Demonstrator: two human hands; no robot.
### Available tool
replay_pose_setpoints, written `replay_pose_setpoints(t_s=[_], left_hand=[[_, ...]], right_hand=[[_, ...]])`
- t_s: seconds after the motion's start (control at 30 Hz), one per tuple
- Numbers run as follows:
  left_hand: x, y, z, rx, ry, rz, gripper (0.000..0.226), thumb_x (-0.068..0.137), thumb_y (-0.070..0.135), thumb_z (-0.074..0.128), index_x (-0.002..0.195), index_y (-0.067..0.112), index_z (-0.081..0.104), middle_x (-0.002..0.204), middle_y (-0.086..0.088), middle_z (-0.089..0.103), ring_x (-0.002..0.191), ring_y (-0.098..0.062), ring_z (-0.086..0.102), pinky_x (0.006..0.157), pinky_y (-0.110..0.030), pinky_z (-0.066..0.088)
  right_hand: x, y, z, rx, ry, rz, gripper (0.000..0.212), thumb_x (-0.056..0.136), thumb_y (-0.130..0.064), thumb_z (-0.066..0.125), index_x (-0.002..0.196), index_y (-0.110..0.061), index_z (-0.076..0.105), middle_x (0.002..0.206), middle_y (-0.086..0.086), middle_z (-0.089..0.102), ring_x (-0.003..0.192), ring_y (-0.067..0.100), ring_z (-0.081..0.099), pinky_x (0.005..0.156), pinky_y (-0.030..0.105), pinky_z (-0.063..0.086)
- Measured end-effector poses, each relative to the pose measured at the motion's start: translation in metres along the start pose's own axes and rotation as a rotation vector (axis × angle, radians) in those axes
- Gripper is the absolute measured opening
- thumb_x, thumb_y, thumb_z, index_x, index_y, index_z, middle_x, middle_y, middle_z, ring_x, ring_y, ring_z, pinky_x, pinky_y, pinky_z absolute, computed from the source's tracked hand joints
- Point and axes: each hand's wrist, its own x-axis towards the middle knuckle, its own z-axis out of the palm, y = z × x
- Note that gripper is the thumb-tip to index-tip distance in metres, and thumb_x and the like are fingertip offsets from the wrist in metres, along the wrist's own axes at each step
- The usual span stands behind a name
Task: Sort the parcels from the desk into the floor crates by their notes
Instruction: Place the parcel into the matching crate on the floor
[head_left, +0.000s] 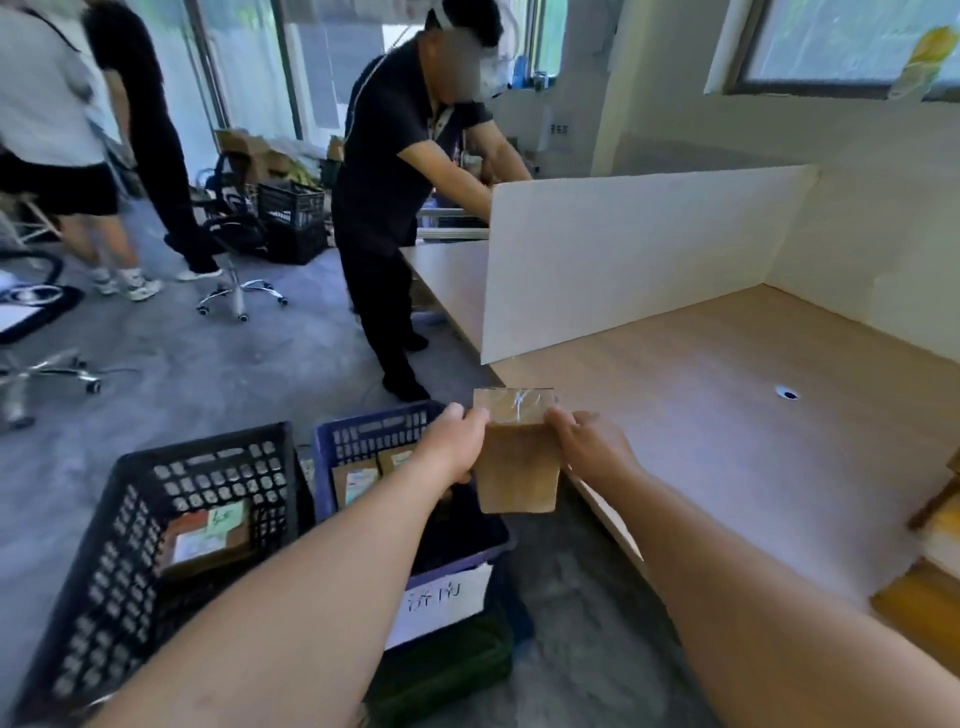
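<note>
Two hands held one brown parcel (517, 457) in the air above the blue crate (332, 441): the left hand (451, 447) had its fingers closed on the parcel's left edge, the right hand (584, 441) on its right edge. Two crates stood on the grey floor (208, 353); left of the blue crate sat the black crate (104, 545), with at least one labelled parcel inside, while the blue one held two. A white paper note (441, 603) hung on the blue crate's near wall. Right of it ran the pale wood bench (727, 441), with a white divider panel (623, 260). Three other people stood beyond the crates.
</note>
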Motion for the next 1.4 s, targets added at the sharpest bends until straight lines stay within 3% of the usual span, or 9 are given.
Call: replay_pose_setpoints(t_s=[0.17,0.23,0.37,0.57,0.67,0.87,1.1,1.23,1.4], left_hand=[[0.030,-0.055,-0.083,-0.003,-0.030,-0.060,0.058,0.098,0.028,0.033,0.153,0.037,0.016,0.156,-0.008,0.030,0.129,-0.033,0.044,0.101,-0.044,0.044],[0.040,-0.075,-0.115,-0.032,-0.037,-0.096,0.059,0.095,0.023,0.034,0.150,0.041,0.021,0.145,-0.012,0.044,0.113,-0.031,0.054,0.096,-0.042,0.048],[0.050,-0.110,-0.170,-0.092,0.047,-0.116,0.033,0.095,0.013,0.039,0.124,0.026,0.046,0.087,-0.008,0.052,0.077,-0.024,0.048,0.066,-0.034,0.043],[0.055,-0.151,-0.218,-0.087,0.188,-0.190,0.019,0.091,0.040,0.055,0.094,0.022,0.052,0.101,-0.003,0.061,0.096,-0.022,0.059,0.091,-0.045,0.051],[0.060,-0.164,-0.227,-0.066,0.236,-0.211,0.016,0.090,0.025,0.062,0.098,0.023,0.049,0.111,0.000,0.060,0.096,-0.019,0.058,0.090,-0.043,0.052],[0.067,-0.172,-0.234,-0.105,0.265,-0.249,0.058,0.092,0.013,0.060,0.144,0.020,0.036,0.142,-0.001,0.050,0.106,-0.013,0.050,0.074,-0.022,0.044],[0.103,-0.165,-0.246,-0.344,0.287,-0.254,0.072,0.091,0.024,0.066,0.148,0.038,0.026,0.136,0.000,0.053,0.111,-0.017,0.049,0.077,-0.031,0.043],[0.127,-0.164,-0.252,-0.484,0.345,-0.264,0.069,0.087,0.007,0.067,0.144,0.035,0.037,0.130,-0.003,0.056,0.113,-0.022,0.054,0.095,-0.044,0.050],[0.140,-0.169,-0.278,-0.364,0.305,-0.273,0.063,0.083,-0.006,0.065,0.129,0.034,0.049,0.122,-0.002,0.058,0.107,-0.022,0.059,0.090,-0.040,0.054]], right_hand=[[0.030,-0.054,0.085,0.045,-0.173,-0.081,0.050,0.098,-0.033,0.044,0.147,-0.026,0.035,0.120,0.009,0.057,0.097,0.023,0.057,0.081,0.036,0.048],[0.038,-0.074,0.116,0.037,-0.278,-0.104,0.059,0.099,-0.028,0.044,0.152,-0.039,0.018,0.118,0.006,0.056,0.090,0.020,0.059,0.071,0.028,0.046],[0.048,-0.113,0.174,-0.007,-0.371,-0.152,0.049,0.096,-0.016,0.047,0.139,-0.038,0.040,0.096,0.003,0.062,0.072,0.019,0.059,0.058,0.036,0.047],[0.057,-0.151,0.234,-0.072,-0.429,-0.177,0.005,0.092,-0.024,0.052,0.096,-0.024,0.055,0.091,-0.004,0.059,0.081,0.015,0.056,0.074,0.032,0.050],[0.064,-0.160,0.252,-0.148,-0.410,-0.233,0.010,0.092,-0.024,0.055,0.099,-0.018,0.058,0.090,-0.004,0.060,0.084,0.016,0.058,0.071,0.030,0.049],[0.084,-0.169,0.280,-0.091,-0.502,-0.220,0.033,0.091,-0.017,0.061,0.119,-0.025,0.044,0.100,-0.002,0.057,0.084,0.019,0.060,0.070,0.033,0.052],[0.123,-0.187,0.293,0.002,-0.560,-0.258,0.035,0.091,-0.017,0.062,0.119,-0.022,0.042,0.101,0.003,0.061,0.075,0.015,0.058,0.060,0.027,0.047],[0.145,-0.196,0.290,0.056,-0.565,-0.258,0.037,0.093,-0.026,0.062,0.123,-0.022,0.040,0.109,-0.003,0.062,0.084,0.011,0.061,0.065,0.027,0.050],[0.176,-0.202,0.285,0.099,-0.369,-0.240,0.073,0.090,-0.054,0.057,0.147,-0.019,0.028,0.145,0.006,0.041,0.122,0.023,0.049,0.085,0.034,0.042]])
